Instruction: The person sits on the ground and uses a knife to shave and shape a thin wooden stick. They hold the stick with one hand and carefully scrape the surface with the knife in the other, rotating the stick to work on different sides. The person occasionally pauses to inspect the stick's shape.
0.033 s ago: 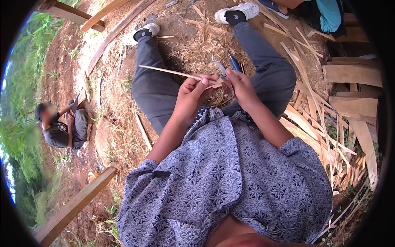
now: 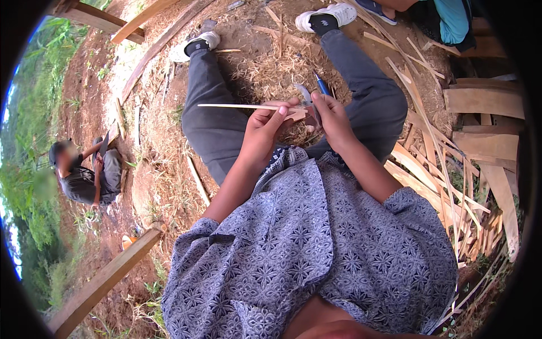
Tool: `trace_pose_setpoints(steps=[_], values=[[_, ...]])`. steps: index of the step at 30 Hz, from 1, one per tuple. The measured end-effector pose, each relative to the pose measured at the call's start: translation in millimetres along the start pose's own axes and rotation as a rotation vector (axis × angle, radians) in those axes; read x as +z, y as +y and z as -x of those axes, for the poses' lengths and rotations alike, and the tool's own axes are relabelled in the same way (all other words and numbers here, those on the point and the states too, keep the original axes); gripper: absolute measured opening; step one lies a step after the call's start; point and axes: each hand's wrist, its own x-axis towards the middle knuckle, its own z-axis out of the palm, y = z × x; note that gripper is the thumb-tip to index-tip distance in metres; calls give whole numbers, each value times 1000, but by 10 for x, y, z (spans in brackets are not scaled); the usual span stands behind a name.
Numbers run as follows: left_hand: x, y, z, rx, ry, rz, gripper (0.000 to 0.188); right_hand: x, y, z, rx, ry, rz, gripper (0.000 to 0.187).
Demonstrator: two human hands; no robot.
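Clock ctr = your hands, 12 = top of view. Dirt ground (image 2: 175, 198) w/ dry grass all round you. Your patterned blue-grey shirt (image 2: 265, 248) fills 6; dark trousers (image 2: 212, 118) spread, knees approx 9 and 3. Thin wood strips (image 2: 418, 168), loose pile, at 4; wider curved slats (image 2: 485, 103) stacked at 3. Wooden beam (image 2: 107, 279) runs diag. at 7–8. Co-worker (image 2: 79, 183) in dark clothes sits well apart at 8–9. Another person, turquoise sleeve (image 2: 454, 22), at 2, partly cut off. Pale shavings (image 2: 276, 68) on ground at 11–12, btwn your feet; white L shoe (image 2: 179, 53) at 10, white R shoe (image 2: 341, 14) nr 12–1.

L hand (image 2: 264, 127): thumb pressed onto fingers, no gap, pinching pale stick (image 2: 226, 105). R hand (image 2: 336, 120): fingers curled, thumb up, closed on curved blade (image 2: 304, 92); handle hidden, can't tell exact grip. Stick is over your lap, approx level, free end to 9, other end by R hand. Blade sticks up twd 12, just beside stick's R end. Blue-handled tool (image 2: 322, 86) at 1–2, nr R thumb, apart from it.
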Motion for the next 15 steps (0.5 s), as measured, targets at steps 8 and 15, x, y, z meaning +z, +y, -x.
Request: trace_pose_setpoints(steps=[8, 15], values=[[98, -135, -70, 54, 33, 13, 23, 96, -68, 11, -197, -35, -29, 23], [231, -117, -101, 167, 82, 68, 22, 148, -264, 286, -273, -345, -123, 26]])
